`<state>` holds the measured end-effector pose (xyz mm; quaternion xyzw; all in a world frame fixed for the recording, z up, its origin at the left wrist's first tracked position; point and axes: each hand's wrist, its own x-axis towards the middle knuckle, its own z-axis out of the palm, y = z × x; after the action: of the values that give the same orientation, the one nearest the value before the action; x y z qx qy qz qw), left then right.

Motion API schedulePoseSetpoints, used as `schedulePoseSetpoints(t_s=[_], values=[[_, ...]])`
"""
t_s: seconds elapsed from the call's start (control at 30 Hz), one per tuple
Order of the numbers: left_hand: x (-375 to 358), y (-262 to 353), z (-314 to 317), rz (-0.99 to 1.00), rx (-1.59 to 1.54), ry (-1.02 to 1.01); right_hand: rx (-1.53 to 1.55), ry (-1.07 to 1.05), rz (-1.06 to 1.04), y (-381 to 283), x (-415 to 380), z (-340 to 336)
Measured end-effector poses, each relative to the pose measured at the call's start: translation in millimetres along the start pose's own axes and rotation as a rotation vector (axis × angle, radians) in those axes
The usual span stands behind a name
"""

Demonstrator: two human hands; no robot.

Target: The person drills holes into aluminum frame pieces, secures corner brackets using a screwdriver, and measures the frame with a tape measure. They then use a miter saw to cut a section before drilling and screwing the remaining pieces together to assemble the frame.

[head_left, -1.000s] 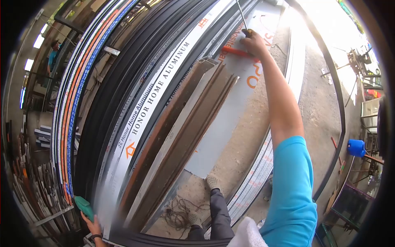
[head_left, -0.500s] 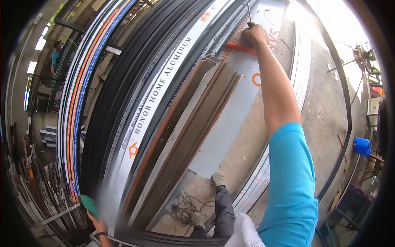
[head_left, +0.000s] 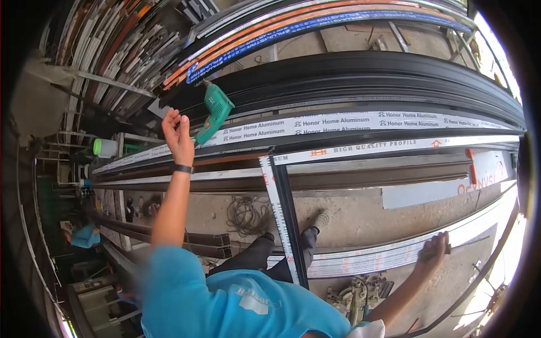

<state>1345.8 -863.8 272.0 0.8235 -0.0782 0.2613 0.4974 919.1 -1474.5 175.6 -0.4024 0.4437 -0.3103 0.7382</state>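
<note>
My left hand (head_left: 178,135), a dark band on its wrist, is raised with its fingers apart and nothing in it. Just beyond it a green power drill (head_left: 217,110) lies on the black aluminum profiles (head_left: 338,79). My right hand (head_left: 434,250) is closed at the lower right, over the white-wrapped profiles (head_left: 366,256); a small dark thing shows at its fingers, too little to name. A black corner frame with white printed tape (head_left: 284,219) crosses in front of my body.
Brown profiles (head_left: 360,179) lie across the middle. A coiled cable (head_left: 245,217) is on the floor by my feet. Racked offcuts (head_left: 124,50) stand at the upper left, and a co-worker in blue (head_left: 84,236) is at the far left.
The view has turned toward the left. My left hand, earlier at the green drill, is now apart from it. My right hand has come down from the far end, where it held a screwdriver-like tool.
</note>
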Motion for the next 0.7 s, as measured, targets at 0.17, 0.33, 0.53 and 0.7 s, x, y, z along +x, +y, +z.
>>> schedulePoseSetpoints(t_s=[0.17,0.33,0.53,0.7], values=[[-111,141,-22,-0.094,-0.493,-0.92,0.089,-0.16,0.128,50,-198,127],[-201,152,-70,-0.212,-0.733,-1.224,-0.101,-0.456,0.104,94,-360,261],[-185,113,-164,-0.27,-0.6,-1.175,-0.309,-0.686,0.225,111,-436,305],[-195,45,-243,-0.006,-0.311,-1.225,-0.014,-0.537,0.123,125,-431,345]])
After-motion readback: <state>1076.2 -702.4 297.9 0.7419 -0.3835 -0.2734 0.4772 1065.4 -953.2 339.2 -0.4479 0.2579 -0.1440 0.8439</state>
